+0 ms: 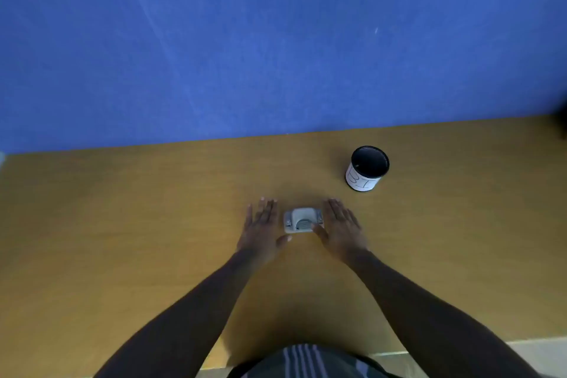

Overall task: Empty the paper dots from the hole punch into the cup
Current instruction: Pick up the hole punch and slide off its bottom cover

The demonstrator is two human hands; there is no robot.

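The small grey hole punch sits on the table, the cup at two o'clock. Left hand and right hand flank it, fingers spread, gripping nothing. It looks rigid, compact and probably light, best gripped by its short ends and kept level so the dots stay in.

Grey hole punch; black-lined white cup; yellow-brown table; blue wall; striped grey garment.
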